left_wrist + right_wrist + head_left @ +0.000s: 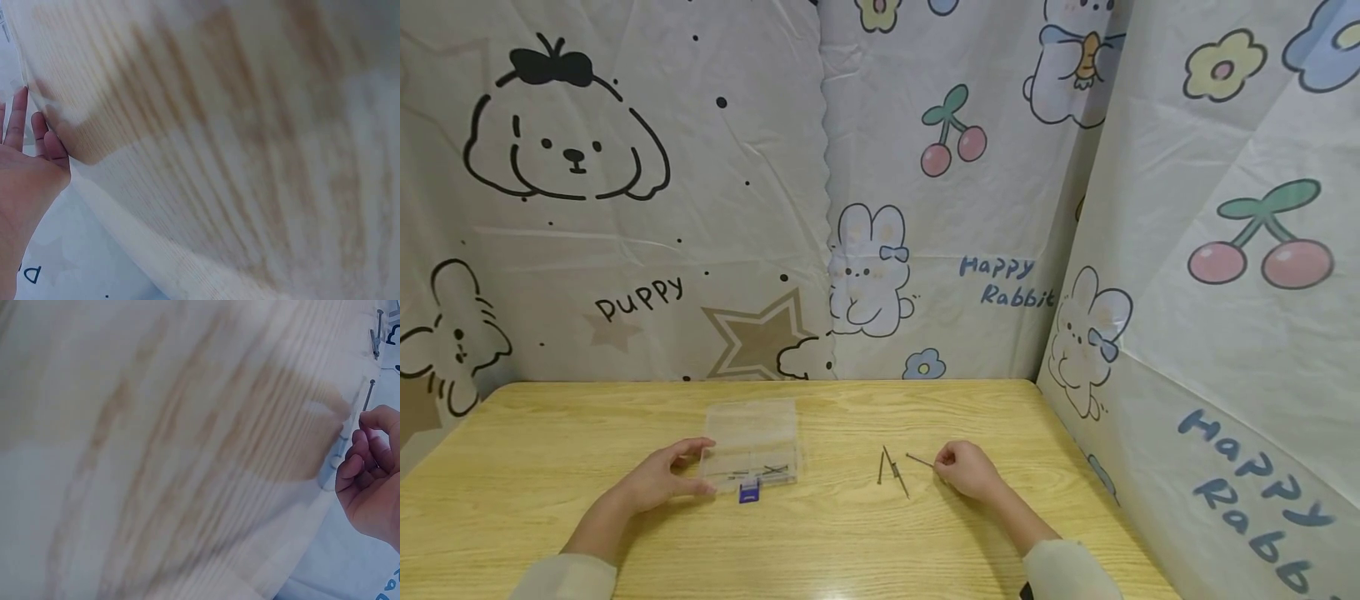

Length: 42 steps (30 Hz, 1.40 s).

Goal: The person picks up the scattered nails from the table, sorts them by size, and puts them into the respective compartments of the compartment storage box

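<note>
My right hand point(967, 469) pinches a thin dark nail point(920, 459) just above the table, its headed end pointing left. The same nail point(369, 395) sticks out past the fingertips in the right wrist view. Left of it, several similar nails point(881, 468) lie loosely together on the wood. A clear plastic box point(752, 429) with a blue latch point(749, 490) stands at centre left, its lid apparently raised at the back. A few dark nails point(775, 470) show near its front. My left hand point(658, 477) holds the box's left side, thumb toward the front corner and fingers farther back.
The light wood table point(820, 550) runs back to a printed cloth point(760, 225) with cartoon animals. Another stretch of cloth point(1225, 350) borders the right side. Wood grain fills most of both wrist views.
</note>
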{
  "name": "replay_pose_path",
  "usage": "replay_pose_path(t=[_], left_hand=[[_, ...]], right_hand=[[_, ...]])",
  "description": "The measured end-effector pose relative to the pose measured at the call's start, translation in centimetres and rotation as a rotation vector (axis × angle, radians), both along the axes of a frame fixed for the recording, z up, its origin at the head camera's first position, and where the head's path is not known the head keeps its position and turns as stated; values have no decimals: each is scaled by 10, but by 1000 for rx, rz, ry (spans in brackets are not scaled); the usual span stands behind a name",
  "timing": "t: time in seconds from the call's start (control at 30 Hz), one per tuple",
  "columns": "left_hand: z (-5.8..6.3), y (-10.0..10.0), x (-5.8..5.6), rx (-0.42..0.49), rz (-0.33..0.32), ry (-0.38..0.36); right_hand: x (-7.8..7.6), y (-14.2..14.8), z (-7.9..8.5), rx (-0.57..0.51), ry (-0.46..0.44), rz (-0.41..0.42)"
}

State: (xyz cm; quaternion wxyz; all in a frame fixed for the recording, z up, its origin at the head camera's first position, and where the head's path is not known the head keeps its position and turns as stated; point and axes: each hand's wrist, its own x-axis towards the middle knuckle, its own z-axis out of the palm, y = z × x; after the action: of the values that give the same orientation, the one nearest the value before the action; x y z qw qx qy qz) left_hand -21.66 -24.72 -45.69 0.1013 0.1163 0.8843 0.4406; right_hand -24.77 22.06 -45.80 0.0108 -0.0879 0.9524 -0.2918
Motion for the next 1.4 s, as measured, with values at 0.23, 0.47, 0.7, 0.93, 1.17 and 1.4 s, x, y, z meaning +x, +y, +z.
replay_pose_path(t=[0.23,0.47,0.7,0.93,1.17,1.4], left_hand=[[0,-1,1,-2,1,1],[-2,-2,1,-5,0,11],[-1,-1,1,0,1,22],[0,-2,0,2,-2,6],[0,-1,0,-10,-13,3],[-3,-1,-1,9,3,8]], right_hand=[[-3,-7,3,-15,15,-3],[-7,-20,7,-28,39,40],[-10,-33,9,-67,8,93],[-10,-47,16,-68,2,123],[-13,-62,18,-78,11,149],[-13,-79,26,-101,6,208]])
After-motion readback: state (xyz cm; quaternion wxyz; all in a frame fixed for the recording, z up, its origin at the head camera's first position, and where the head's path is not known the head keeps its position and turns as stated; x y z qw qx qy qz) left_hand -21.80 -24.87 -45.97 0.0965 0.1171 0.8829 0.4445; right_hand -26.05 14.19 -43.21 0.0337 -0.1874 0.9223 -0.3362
